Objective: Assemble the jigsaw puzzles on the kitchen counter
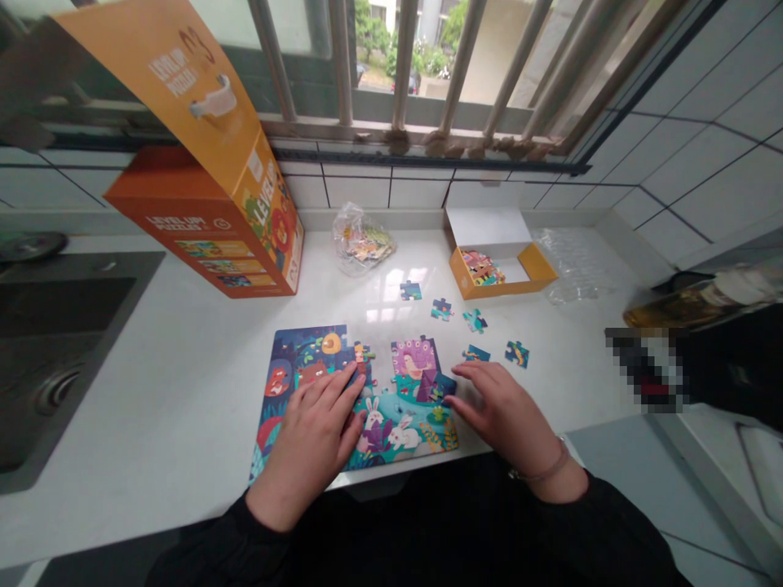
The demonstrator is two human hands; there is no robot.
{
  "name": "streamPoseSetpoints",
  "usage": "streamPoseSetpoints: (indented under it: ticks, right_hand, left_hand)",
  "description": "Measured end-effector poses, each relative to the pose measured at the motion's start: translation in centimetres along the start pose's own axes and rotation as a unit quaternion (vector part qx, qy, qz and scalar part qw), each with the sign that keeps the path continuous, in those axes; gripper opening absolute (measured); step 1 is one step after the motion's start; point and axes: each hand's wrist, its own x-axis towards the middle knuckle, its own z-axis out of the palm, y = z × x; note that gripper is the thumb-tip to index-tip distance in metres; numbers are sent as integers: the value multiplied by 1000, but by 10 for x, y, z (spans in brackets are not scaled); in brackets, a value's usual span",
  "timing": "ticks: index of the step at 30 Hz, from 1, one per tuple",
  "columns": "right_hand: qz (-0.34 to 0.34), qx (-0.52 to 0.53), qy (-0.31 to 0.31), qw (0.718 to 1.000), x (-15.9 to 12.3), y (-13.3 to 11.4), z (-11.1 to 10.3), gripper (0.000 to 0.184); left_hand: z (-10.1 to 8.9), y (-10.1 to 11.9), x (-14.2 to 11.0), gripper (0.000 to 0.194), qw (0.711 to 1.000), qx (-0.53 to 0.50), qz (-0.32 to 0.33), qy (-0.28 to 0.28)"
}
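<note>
A partly assembled colourful jigsaw puzzle point(391, 399) lies on the white counter point(183, 383) at its front edge. My left hand point(318, 432) rests flat on the puzzle's left half, fingers stretched out. My right hand point(502, 408) lies at the puzzle's right edge, fingers extended, its fingertips touching a blue piece point(441, 386) at the puzzle's right side. Several loose pieces lie beyond the puzzle, among them a piece point(517, 353) to the right and a piece point(410, 290) farther back.
A tall orange puzzle box point(208, 220) stands at the back left with its lid raised. A clear bag of pieces point(360, 240) and a small orange tray with pieces point(498, 265) sit near the tiled wall. A dark sink point(55, 342) is on the left.
</note>
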Motion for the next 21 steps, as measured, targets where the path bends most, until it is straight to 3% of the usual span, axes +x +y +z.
streamPoseSetpoints:
  ticks: [4, 9, 13, 17, 21]
  right_hand:
    - [-2, 10, -45, 999, 4, -18, 12, 42]
    - [-17, 32, -61, 997, 21, -5, 5, 37]
    - [-41, 20, -42, 998, 63, 20, 0, 32]
    - [-82, 8, -75, 994, 112, 40, 5, 26]
    - [-125, 25, -107, 986, 136, 47, 16, 15]
  left_hand:
    - [-1, 0, 0, 49, 1000, -6, 0, -1]
    - [-1, 0, 0, 49, 1000, -11, 6, 6]
    - [0, -1, -1, 47, 1000, -3, 5, 9]
    - [-1, -1, 0, 47, 1000, -5, 3, 9]
    - [-2, 0, 0, 48, 1000, -8, 6, 4]
